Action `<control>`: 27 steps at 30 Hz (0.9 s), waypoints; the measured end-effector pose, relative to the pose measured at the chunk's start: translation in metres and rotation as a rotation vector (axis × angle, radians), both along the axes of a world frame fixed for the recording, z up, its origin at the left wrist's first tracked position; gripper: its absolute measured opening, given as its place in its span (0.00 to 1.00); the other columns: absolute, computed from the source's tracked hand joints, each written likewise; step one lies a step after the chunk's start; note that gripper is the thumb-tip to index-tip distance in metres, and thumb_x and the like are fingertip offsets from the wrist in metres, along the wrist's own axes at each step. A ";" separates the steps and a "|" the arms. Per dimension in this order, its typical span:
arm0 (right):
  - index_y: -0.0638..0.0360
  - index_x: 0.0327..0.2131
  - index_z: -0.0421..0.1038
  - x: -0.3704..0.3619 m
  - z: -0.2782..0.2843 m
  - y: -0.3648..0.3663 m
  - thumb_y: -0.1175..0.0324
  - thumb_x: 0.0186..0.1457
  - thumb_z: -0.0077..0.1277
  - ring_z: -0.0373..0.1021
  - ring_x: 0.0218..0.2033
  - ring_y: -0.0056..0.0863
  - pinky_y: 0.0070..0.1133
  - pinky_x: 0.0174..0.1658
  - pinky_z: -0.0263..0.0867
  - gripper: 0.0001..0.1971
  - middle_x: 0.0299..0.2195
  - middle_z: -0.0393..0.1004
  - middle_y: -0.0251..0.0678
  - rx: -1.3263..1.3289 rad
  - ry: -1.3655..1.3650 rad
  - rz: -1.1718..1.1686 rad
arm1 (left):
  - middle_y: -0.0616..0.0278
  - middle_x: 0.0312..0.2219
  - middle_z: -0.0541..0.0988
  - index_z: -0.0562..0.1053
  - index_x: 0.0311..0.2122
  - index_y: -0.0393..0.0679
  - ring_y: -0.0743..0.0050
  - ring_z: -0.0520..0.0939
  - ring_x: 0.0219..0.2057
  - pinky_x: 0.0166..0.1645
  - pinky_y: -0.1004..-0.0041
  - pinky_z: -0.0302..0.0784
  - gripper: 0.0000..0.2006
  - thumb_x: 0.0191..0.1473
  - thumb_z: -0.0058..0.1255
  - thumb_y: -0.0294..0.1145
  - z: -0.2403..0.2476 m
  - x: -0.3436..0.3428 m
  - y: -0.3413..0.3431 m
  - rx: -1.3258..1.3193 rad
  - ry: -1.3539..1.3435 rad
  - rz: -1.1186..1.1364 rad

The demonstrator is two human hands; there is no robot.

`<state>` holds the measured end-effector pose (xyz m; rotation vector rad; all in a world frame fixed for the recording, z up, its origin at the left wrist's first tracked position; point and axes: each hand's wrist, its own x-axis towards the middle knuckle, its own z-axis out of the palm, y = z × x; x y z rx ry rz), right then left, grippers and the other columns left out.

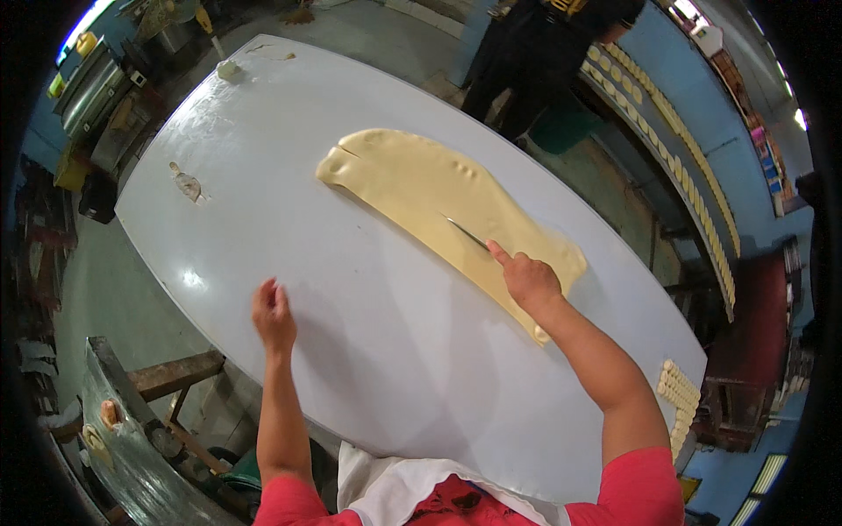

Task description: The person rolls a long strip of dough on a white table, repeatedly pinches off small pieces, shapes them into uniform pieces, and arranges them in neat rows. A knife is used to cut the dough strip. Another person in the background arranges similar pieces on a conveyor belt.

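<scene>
A long, thick slab of pale yellow dough [412, 180] lies slantwise across the white table, with a short slit near its far left end. My right hand [532, 280] is closed around a knife [467, 232], index finger stretched along its back. The thin blade lies over the middle of the dough, its tip pointing to the far left; whether it cuts in, I cannot tell. My left hand [274, 317] hangs over the table's near left side, apart from the dough, fingers loosely bent and nothing visible in them.
Small dough pieces [680, 399] sit in rows at the right corner of the white table [377, 351]. At the far left lie a flour-dusted scrap [187, 184] and a small pale lump [227, 68]. Another person [544, 61] stands beyond, beside long shelves of dough pieces [653, 131].
</scene>
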<state>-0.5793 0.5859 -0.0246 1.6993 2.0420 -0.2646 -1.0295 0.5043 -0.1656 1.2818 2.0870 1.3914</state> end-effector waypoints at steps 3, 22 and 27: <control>0.26 0.71 0.47 0.057 0.007 -0.047 0.75 0.62 0.41 0.77 0.35 0.43 0.38 0.41 0.75 0.38 0.35 0.73 0.45 -0.016 0.003 -0.049 | 0.65 0.32 0.77 0.75 0.48 0.34 0.79 0.76 0.31 0.38 0.76 0.74 0.12 0.64 0.51 0.31 0.028 0.017 -0.097 -0.125 -0.120 0.068; 0.30 0.63 0.64 0.243 0.007 -0.250 0.60 0.66 0.48 0.73 0.36 0.39 0.37 0.40 0.71 0.23 0.35 0.71 0.35 0.368 0.223 -0.320 | 0.67 0.25 0.77 0.76 0.44 0.35 0.81 0.75 0.26 0.33 0.77 0.73 0.08 0.62 0.52 0.26 0.086 0.025 -0.139 -0.137 -0.028 -0.068; 0.31 0.60 0.68 0.179 -0.025 -0.136 0.57 0.54 0.62 0.70 0.36 0.36 0.34 0.41 0.69 0.29 0.34 0.69 0.33 0.610 0.349 -0.269 | 0.63 0.27 0.80 0.77 0.43 0.35 0.78 0.78 0.27 0.34 0.75 0.75 0.09 0.63 0.53 0.29 0.086 0.032 -0.004 -0.076 0.030 -0.278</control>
